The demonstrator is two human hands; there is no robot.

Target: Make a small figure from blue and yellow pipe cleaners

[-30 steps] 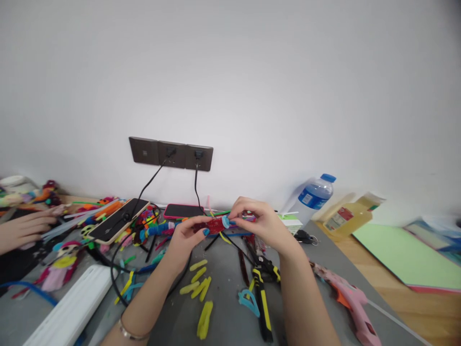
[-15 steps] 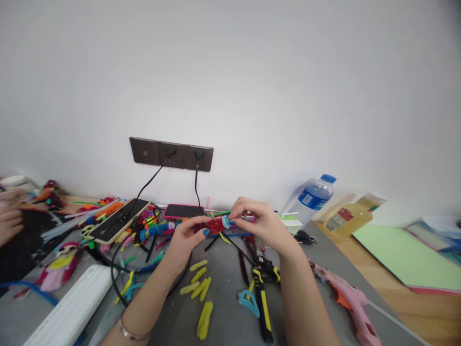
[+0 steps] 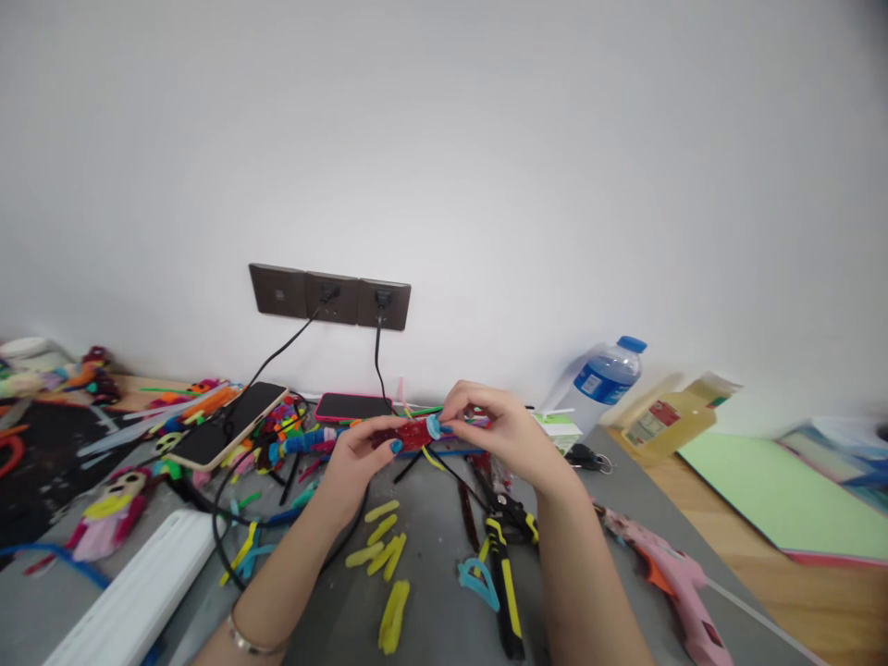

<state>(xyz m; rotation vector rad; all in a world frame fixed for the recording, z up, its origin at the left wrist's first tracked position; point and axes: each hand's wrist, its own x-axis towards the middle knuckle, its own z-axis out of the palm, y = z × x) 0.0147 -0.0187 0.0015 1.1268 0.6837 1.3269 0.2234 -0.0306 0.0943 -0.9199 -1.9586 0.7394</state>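
Observation:
My left hand [image 3: 361, 462] pinches a dark red fuzzy roll [image 3: 413, 433], which looks like pipe cleaner, held just above the tabletop. A light blue fuzzy band [image 3: 434, 426] sits around the roll's right end. At that end my right hand [image 3: 492, 425] has thumb and fingers pinched together on a blue strip [image 3: 448, 428], part of it hidden by the fingers. Below the hands lie several short yellow pipe cleaner pieces [image 3: 392, 555]. Pliers with black and yellow handles [image 3: 508, 583] rest beside a bent light blue loop [image 3: 478, 583] near my right forearm.
A pink glue gun [image 3: 676, 578] lies at the right. A water bottle [image 3: 607, 379] and a tilted yellow bottle [image 3: 666, 421] stand by the wall. Left are a phone [image 3: 232, 425], a white power strip [image 3: 135, 597], black cables and a pipe cleaner doll [image 3: 115, 513].
Another person's hand at the far left has gone out of view. My hands stay nearly in place, still holding the red roll and its blue end.

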